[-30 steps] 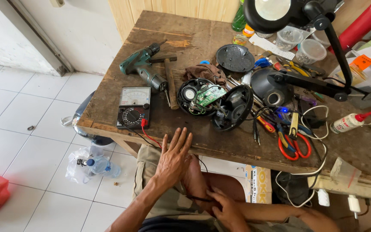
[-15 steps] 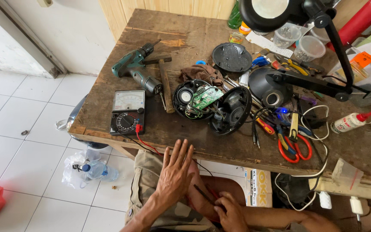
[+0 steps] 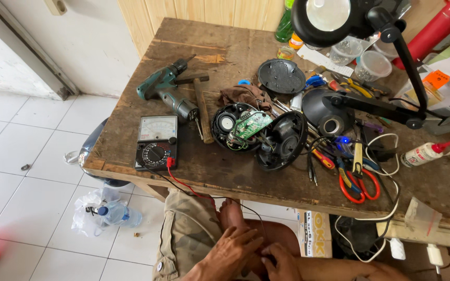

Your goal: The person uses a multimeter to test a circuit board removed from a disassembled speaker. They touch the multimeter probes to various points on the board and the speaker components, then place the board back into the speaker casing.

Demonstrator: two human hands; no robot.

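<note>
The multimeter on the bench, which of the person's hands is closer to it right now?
Left. The left hand rests on the lap below the table edge, beneath the multimeter. The right hand sits lower and further right, further from it.

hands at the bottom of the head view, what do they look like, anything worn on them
Both the left hand and the right hand are bare: no gloves, rings or watch show. The forearms are bare too, with no sleeves in view. Fingers are uncovered with short nails.

White-yellow carton [image 3: 312,240] under table [image 3: 131,161]
</note>
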